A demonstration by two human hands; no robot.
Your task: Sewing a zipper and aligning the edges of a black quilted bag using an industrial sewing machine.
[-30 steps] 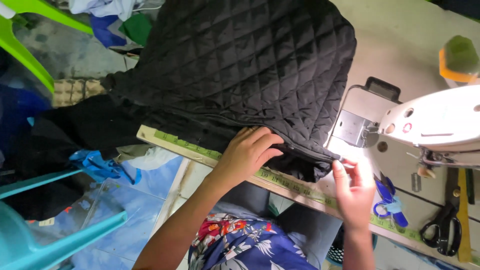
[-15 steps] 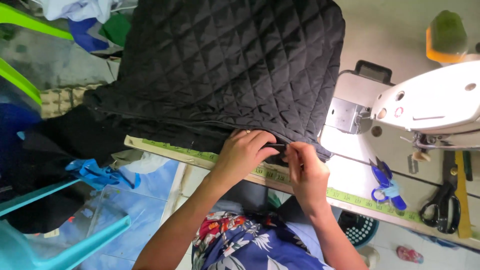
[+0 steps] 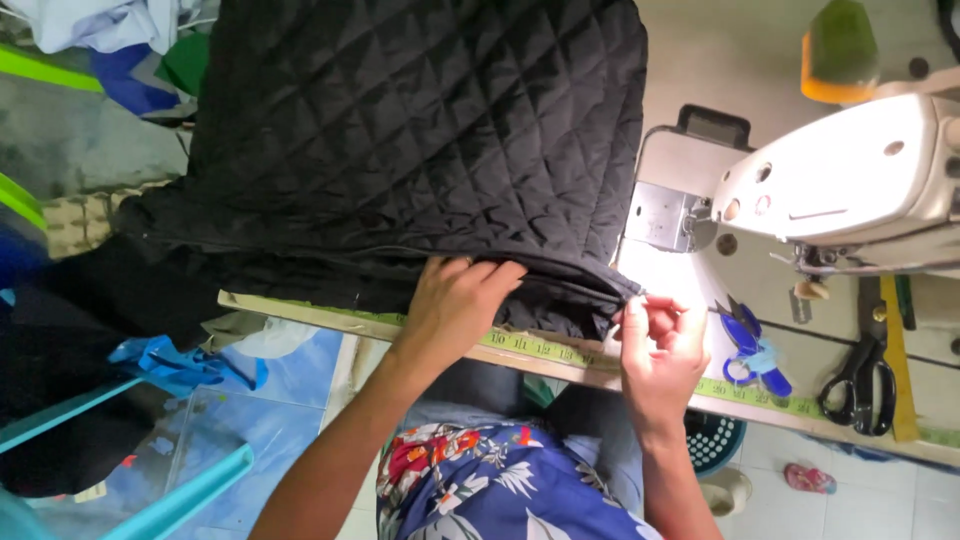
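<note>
Black quilted fabric [image 3: 420,150] spread over the table [image 3: 730,50] – left part hanging past the edge, hem along the near edge. Sewing machine [image 3: 850,180] at right, just beside the fabric. Tape measure [image 3: 560,350] fixed along the table's near edge. Left hand [image 3: 455,305] flat on the hem, fingers curled over it. Right hand [image 3: 660,340] pinching the hem's right corner – fingers closed on it. Black scissors [image 3: 860,385] and blue snips [image 3: 750,345] right of that hand.
</note>
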